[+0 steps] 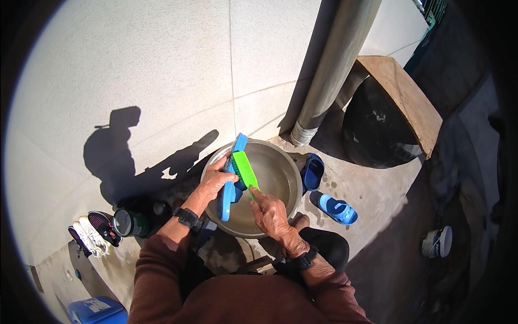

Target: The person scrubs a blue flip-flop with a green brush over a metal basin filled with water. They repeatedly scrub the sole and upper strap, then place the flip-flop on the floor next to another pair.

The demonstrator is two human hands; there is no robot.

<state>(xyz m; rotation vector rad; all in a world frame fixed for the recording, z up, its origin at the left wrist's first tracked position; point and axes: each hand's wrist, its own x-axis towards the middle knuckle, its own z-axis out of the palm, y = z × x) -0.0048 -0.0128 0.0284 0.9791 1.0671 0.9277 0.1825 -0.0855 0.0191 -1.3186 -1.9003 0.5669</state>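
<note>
My left hand [216,180] grips a blue slipper [228,201], turned on edge so that its sole side faces left. In my right hand [273,212] is the handle of a bright green scrubbing brush [245,168]. Its dark green bristles press against the slipper, near the thumb of my left hand. Both are above a round metal basin [298,184] with cloudy water in it. Right of the basin stand a dark blue slipper [313,173] and a lighter blue slipper [339,208], on wet-spotted concrete.
A metal downpipe [336,69] meets the ground behind the basin. Farther right, a board [404,97] leans over a large black vessel [376,125]. A white bucket [437,242] lies at right. Sneakers [91,235], a dark green container [130,222] and a blue jerrycan [97,311] are at left.
</note>
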